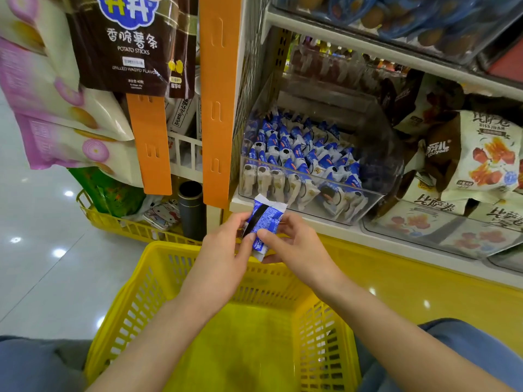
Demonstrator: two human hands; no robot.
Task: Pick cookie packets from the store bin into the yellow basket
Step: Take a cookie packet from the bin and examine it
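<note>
Glossy white floor tiles [42, 264] catch the ceiling lights beside a snack aisle. A white shelf [325, 225] carries a clear plastic bin [377, 176] packed with blue-and-white cookie packets [297, 154]. An orange hanging strip [218, 108] flanks a potato sticks bag [133, 43]. The left hand [223, 250] and the right hand [294, 244] both pinch one held packet [264, 219], thumbs and fingers clamped on it, above the far rim of the yellow basket [147, 301].

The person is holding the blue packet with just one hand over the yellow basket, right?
Not quite: it takes two hands. The left hand and the right hand both pinch the blue packet over the yellow basket. The head view shows it.
</note>
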